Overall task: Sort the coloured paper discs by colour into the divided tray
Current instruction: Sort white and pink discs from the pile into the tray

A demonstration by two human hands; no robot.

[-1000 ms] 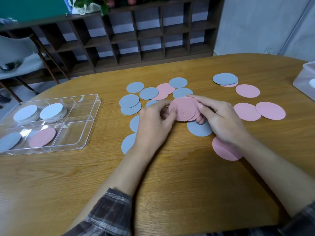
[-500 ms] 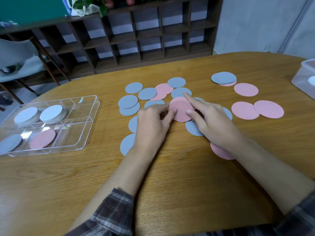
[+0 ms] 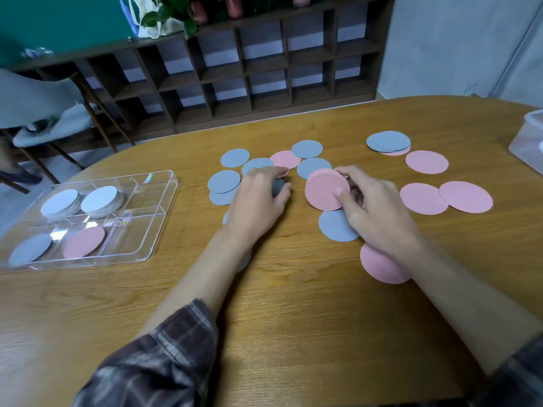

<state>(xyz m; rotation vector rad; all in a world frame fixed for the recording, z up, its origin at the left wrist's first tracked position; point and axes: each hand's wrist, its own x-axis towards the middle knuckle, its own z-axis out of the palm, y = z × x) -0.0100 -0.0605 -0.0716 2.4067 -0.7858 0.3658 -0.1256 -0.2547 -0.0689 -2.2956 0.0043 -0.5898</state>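
Observation:
My right hand grips a small stack of pink discs, tilted up off the table, thumb on its face. My left hand lies over blue-grey discs to the left, fingers curled down onto a pink disc; whether it holds one is unclear. More pink discs lie to the right, and one pink disc sits under my right wrist. The clear divided tray at left holds white discs, a blue-grey disc and a pink disc in separate compartments.
A clear plastic box stands at the table's right edge. Another blue-grey disc pile lies at the back right. Beyond the wooden table are a dark cubby shelf and a chair.
My left hand has let go of the pink stack and shifted left onto the scattered discs. My right hand alone now holds the stack, tilted up.

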